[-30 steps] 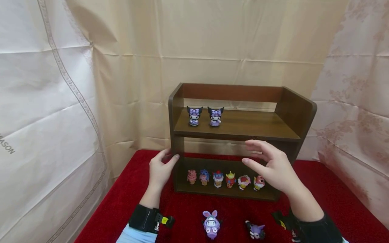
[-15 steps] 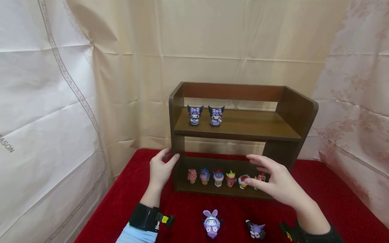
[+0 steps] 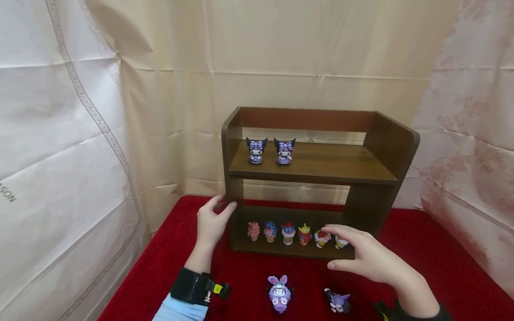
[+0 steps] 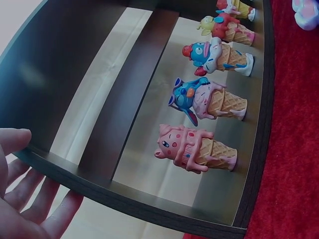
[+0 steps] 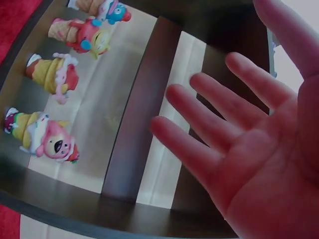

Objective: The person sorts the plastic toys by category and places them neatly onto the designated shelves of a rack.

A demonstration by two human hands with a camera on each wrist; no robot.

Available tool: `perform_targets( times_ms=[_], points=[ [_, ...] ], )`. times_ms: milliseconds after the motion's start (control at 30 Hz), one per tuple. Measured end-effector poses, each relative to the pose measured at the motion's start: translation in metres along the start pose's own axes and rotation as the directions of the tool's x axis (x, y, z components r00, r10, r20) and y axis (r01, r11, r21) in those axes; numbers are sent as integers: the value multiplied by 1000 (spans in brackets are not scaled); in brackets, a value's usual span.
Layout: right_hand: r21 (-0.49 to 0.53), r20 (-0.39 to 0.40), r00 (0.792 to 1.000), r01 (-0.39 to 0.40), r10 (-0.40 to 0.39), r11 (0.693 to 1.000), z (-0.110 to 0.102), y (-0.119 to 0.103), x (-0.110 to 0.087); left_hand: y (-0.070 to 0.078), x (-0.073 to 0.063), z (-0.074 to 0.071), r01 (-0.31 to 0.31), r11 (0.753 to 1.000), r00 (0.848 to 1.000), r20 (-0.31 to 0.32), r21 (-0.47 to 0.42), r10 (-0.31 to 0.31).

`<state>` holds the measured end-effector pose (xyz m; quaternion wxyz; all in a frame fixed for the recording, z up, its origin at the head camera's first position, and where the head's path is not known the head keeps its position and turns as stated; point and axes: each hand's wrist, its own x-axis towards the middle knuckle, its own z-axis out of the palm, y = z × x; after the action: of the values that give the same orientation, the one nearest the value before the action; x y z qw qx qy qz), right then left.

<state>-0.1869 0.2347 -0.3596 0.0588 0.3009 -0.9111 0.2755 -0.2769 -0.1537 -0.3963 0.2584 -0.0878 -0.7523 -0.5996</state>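
Observation:
My left hand [image 3: 211, 225] holds the left side panel of a dark brown two-tier shelf [image 3: 341, 162], thumb at the front edge and fingers along the outside. My right hand [image 3: 371, 254], fingers spread and holding nothing, hovers before the lower tier's right end, partly covering the rightmost ice-cream-cone figurine [image 5: 42, 132]. Several such figurines line the lower tier, among them a pink one [image 4: 194, 149] and a blue-eared one [image 4: 207, 99]. Two black-and-purple figurines [image 3: 256, 151] stand on the upper tier.
On the red cloth [image 3: 160, 276] before the shelf lie a purple bunny-eared figurine [image 3: 279, 294] and a small purple-and-black figurine [image 3: 338, 302]. A beige curtain [image 3: 301, 53] hangs behind; patterned cloth hangs at both sides.
My right hand has come down from the height of the upper board to in front of the lower tier's right end. My left hand has stayed at the side panel.

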Motion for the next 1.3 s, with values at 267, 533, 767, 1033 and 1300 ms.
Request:
perform_targets(
  times_ms=[267, 533, 767, 1033, 1300],
  points=[
    [33, 151, 988, -46, 41, 998, 1, 10, -7, -1, 1, 0, 6, 1000, 1000, 5, 3, -6],
    [87, 248, 965, -108, 83, 990, 4, 17, -8, -2, 1, 0, 11, 1000, 1000, -3, 12, -11],
    [142, 357, 930, -149, 89, 979, 11, 27, -10, -3, 1, 0, 14, 1000, 1000, 4, 16, -14],
    [183, 435, 884, -274, 172, 944, 19, 29, -10, -2, 1, -2, 9, 1000, 1000, -4, 14, -9],
    [170, 487, 848, -327, 209, 930, 33, 28, -10, -3, 1, 0, 8, 1000, 1000, 2, 16, -8]
  ],
)
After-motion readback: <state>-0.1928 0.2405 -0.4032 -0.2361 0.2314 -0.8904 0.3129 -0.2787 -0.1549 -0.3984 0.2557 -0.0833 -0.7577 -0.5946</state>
